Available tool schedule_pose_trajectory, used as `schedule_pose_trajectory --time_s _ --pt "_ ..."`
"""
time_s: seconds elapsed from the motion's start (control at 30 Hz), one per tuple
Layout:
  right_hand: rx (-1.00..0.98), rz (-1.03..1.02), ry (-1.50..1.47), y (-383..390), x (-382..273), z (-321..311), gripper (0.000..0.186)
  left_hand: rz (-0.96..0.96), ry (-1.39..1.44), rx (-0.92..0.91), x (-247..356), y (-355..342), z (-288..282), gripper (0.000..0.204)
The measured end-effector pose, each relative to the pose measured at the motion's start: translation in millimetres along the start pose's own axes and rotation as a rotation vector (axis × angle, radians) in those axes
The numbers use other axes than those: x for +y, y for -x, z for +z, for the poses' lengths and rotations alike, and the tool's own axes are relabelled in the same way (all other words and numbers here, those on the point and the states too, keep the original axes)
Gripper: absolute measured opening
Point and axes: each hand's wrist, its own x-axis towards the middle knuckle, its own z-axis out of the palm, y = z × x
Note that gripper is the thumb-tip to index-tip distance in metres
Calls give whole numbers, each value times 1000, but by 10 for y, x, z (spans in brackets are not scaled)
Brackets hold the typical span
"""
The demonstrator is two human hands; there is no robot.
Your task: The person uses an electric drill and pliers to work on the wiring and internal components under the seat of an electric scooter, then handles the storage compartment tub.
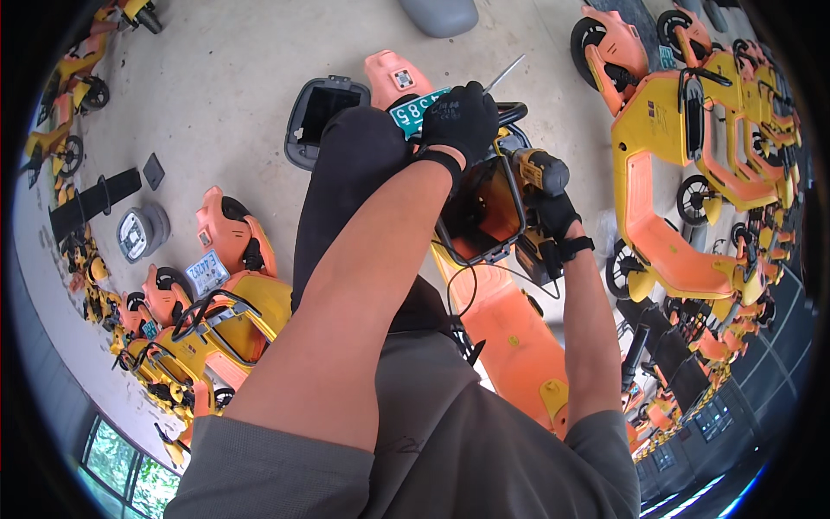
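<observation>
My left hand (pixel 458 121), in a black glove, is closed above the rear of an orange and yellow scooter (pixel 506 329). A thin metal rod (pixel 506 74), like a screwdriver shaft, sticks out of this fist; its other end is hidden. My right hand (pixel 553 214), also gloved, grips a yellow and black cordless drill (pixel 542 171) at the right side of the scooter's open compartment (pixel 480 203). A black tubular frame (pixel 510 186) surrounds that compartment. Beside my left hand is a green plate (pixel 406 116), partly covered, against the orange rear fender (pixel 393 73).
A dark open seat lid (pixel 303 125) lies left of my knee. Rows of orange and yellow scooters (pixel 653 186) stand at the right, with more scooters (pixel 251 303) at the left. A grey plastic part (pixel 143 233) and a grey seat (pixel 441 13) rest on the floor.
</observation>
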Motion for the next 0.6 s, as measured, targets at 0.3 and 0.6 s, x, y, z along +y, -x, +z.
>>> schedule_pose_trajectory --time_s 0.3,0.6 --pt "-42 23 -115 118 -164 15 18 39 3 47 -11 5 28 26" --pt "-5 -34 -84 41 -77 -1 16 52 2 56 -11 3 20 26"
